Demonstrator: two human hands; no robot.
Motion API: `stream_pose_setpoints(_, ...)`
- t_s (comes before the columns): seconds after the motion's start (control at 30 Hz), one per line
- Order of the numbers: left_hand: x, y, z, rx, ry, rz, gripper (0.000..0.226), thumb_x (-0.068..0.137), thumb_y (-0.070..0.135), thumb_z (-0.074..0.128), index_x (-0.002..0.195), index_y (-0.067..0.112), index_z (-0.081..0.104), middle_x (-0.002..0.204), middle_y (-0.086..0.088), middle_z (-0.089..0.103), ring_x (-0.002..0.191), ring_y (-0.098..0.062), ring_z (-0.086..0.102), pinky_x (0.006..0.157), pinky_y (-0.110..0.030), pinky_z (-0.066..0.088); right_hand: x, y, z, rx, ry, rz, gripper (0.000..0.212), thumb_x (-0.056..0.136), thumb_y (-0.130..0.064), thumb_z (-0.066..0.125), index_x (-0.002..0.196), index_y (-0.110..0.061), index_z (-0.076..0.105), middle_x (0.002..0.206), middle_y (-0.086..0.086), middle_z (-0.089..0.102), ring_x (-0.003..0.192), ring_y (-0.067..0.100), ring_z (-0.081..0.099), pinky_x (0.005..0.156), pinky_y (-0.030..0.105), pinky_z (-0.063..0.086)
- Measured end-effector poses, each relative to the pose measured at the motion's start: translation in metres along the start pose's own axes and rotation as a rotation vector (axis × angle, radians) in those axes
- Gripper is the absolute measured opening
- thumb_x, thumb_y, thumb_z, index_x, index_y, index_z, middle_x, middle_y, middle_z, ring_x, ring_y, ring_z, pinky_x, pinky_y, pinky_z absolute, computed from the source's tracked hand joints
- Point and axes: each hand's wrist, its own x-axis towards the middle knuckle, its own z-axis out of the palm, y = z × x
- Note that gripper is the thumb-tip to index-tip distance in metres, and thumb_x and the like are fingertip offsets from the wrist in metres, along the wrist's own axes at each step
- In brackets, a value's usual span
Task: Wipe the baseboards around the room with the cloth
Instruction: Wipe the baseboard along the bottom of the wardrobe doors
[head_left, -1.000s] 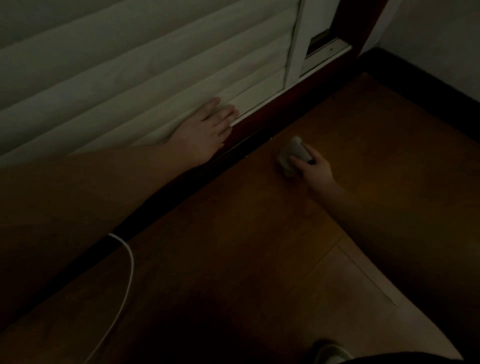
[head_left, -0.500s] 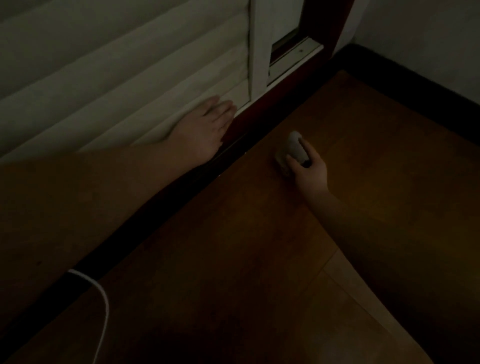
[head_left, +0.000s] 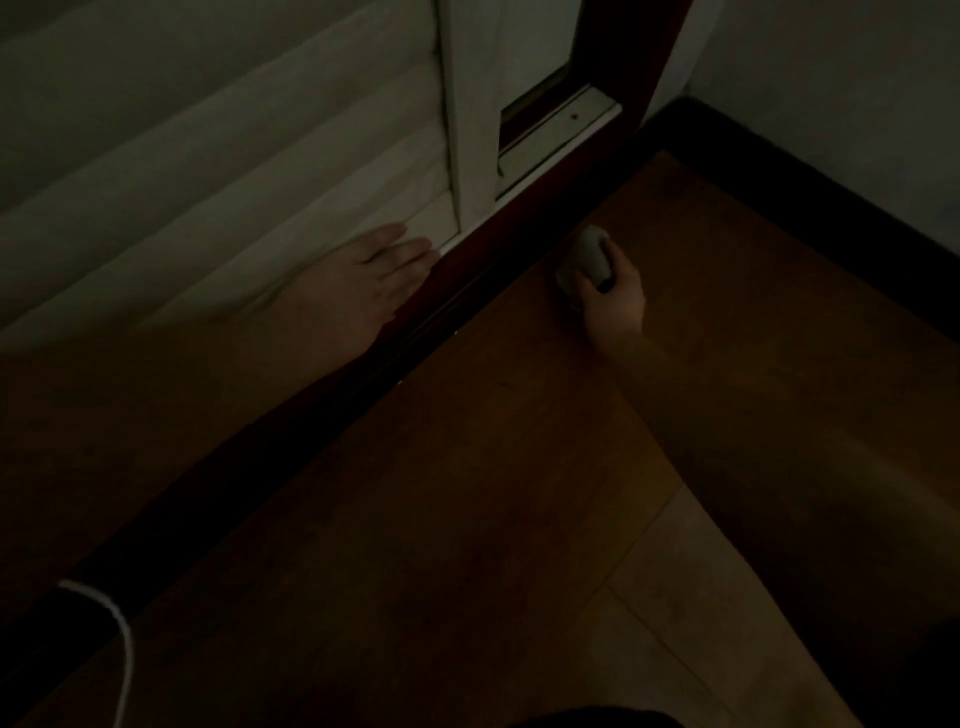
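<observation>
1. I see my right hand (head_left: 613, 304) right of the frame's centre, fingers curled around a small wadded pale cloth (head_left: 584, 260) that sticks out toward the top of the picture.
2. The cloth sits low over the wooden floor (head_left: 467, 493), just beside the dark baseboard (head_left: 498, 244) that runs diagonally from lower left to upper right. In this dim light I cannot tell whether it touches the board or the floor.
3. My left hand (head_left: 371, 280) lies left of centre, fingers straight and flat, pressed on the pale ribbed curtain (head_left: 208, 182) that fills the upper left.
4. Its fingertips (head_left: 423, 245) reach the curtain's lower edge, just above the baseboard.
5. A white door frame (head_left: 470, 130) stands upright at top centre.
6. A second dark baseboard (head_left: 831, 197) crosses the upper right below a pale wall (head_left: 857, 67).
7. A white cable (head_left: 122, 639) curves at lower left.
</observation>
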Motion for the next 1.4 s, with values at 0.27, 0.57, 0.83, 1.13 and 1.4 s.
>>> stream_pose_setpoints(0.27, 0.008, 0.000, 0.003, -0.045, 0.007, -0.003, 0.062, 0.105, 0.035, 0.003, 0.149, -0.006, -0.013, 0.158, -0.025, -0.021, 0.149, -0.037, -0.016, 0.116, -0.052, -0.016, 0.073, -0.016, 0.010, -0.120, -0.030, 0.122, 0.060, 0.096, -0.025, 0.059, 0.151, -0.025, 0.035, 0.150, 0.009, 0.042, 0.130, 0.029, 0.048, 0.101, 0.031, 0.044)
stream_pose_setpoints(0.57, 0.010, 0.002, 0.010, -0.106, 0.038, -0.017, 0.065, 0.105, 0.038, 0.009, 0.153, -0.003, -0.003, 0.162, -0.022, -0.013, 0.151, -0.034, -0.010, 0.116, -0.052, -0.017, -0.016, -0.011, 0.055, -0.132, -0.053, -0.011, 0.071, 0.089, -0.029, 0.069, 0.151, -0.022, 0.035, 0.152, 0.004, 0.039, 0.135, 0.024, 0.043, 0.111, 0.040, 0.040)
stream_pose_setpoints(0.83, 0.010, 0.002, 0.008, -0.130, 0.065, -0.044, 0.062, 0.106, 0.036, 0.015, 0.155, -0.001, 0.005, 0.163, -0.020, -0.006, 0.152, -0.033, -0.005, 0.119, -0.049, -0.011, -0.113, -0.028, 0.102, 0.020, -0.077, 0.038, 0.070, 0.087, -0.012, 0.067, 0.150, -0.019, 0.036, 0.150, 0.002, 0.039, 0.136, 0.018, 0.040, 0.115, 0.033, 0.033)
stream_pose_setpoints(1.13, 0.006, 0.001, 0.001, 0.002, 0.008, 0.003, 0.061, 0.107, 0.036, 0.005, 0.152, -0.001, -0.011, 0.163, -0.016, -0.015, 0.151, -0.030, -0.010, 0.120, -0.049, -0.007, -0.167, -0.024, 0.113, 0.046, -0.260, -0.020, 0.068, 0.088, -0.014, 0.069, 0.149, -0.023, 0.039, 0.146, 0.001, 0.043, 0.129, 0.008, 0.040, 0.110, 0.026, 0.035)
stream_pose_setpoints(1.4, 0.015, 0.003, 0.011, 0.019, 0.033, -0.038, 0.061, 0.107, 0.035, 0.005, 0.151, -0.001, -0.016, 0.161, -0.017, -0.019, 0.151, -0.029, -0.012, 0.117, -0.050, -0.013, -0.101, -0.004, 0.034, 0.010, -0.050, -0.109, 0.064, 0.084, -0.008, 0.070, 0.143, -0.017, 0.046, 0.135, -0.006, 0.046, 0.125, 0.006, 0.042, 0.110, 0.023, 0.035)
